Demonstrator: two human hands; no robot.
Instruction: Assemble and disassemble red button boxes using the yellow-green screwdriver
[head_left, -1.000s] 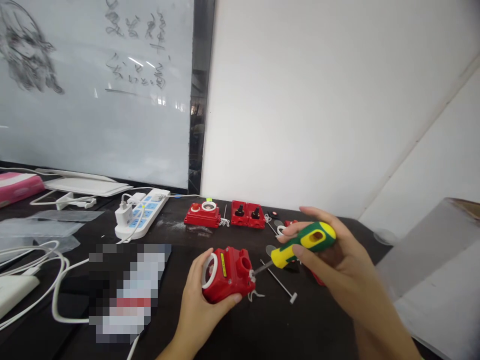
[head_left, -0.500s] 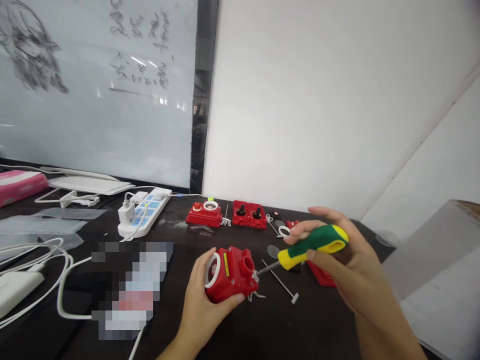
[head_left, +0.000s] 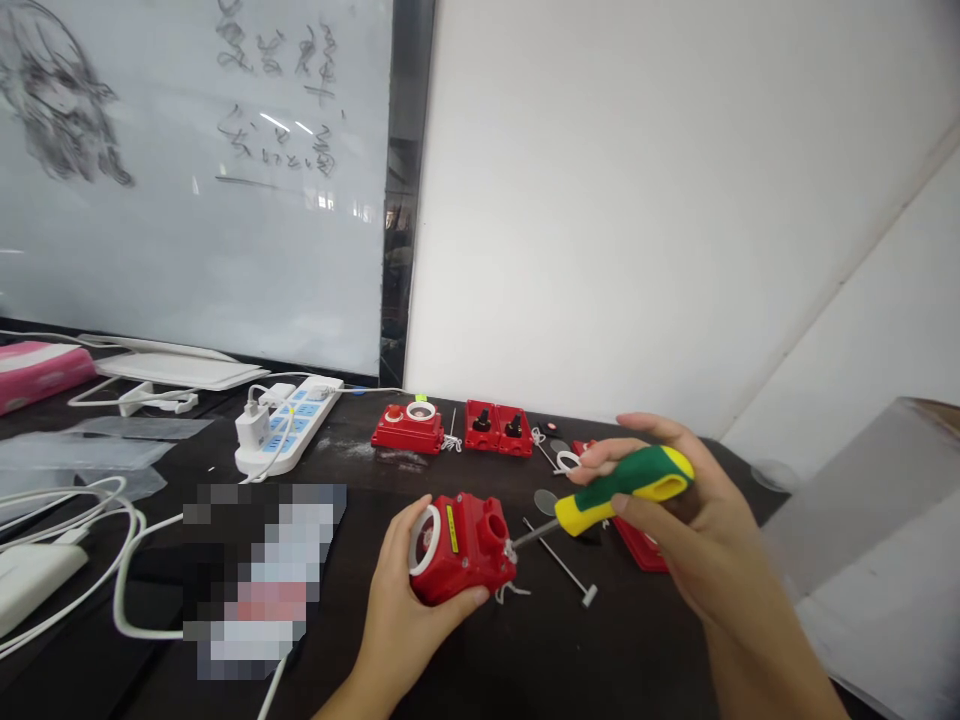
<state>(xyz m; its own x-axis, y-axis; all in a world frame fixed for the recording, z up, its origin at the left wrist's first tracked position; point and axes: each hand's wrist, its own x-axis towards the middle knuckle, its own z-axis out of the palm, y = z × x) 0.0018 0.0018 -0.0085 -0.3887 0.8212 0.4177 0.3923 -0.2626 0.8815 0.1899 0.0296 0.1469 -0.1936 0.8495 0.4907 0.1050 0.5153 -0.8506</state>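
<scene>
My left hand point(head_left: 412, 600) is wrapped round a red alarm box point(head_left: 476, 540) with a white ring on its left face, a yellow label and a round opening near its right end. In my right hand point(head_left: 690, 530) is a screwdriver point(head_left: 626, 490) with a green and yellow handle, held between thumb and fingers. Its shaft points down to the left, and the tip meets the small metal piece at the box's right end. White string hangs beneath that end. A small metal hammer point(head_left: 566, 565) lies on the table just behind the screwdriver's shaft.
Behind stand a closed red box point(head_left: 407, 428) and an opened one point(head_left: 499, 430) with black switches inside. A clear disc point(head_left: 546, 501) and white ring point(head_left: 568, 462) lie nearer. At left are a power strip point(head_left: 289, 430), cables, a power bank point(head_left: 41, 580) and a blurred-out object point(head_left: 270, 590).
My right hand and the screwdriver handle have shifted very slightly left and up. The alarm box in my left hand stays in place.
</scene>
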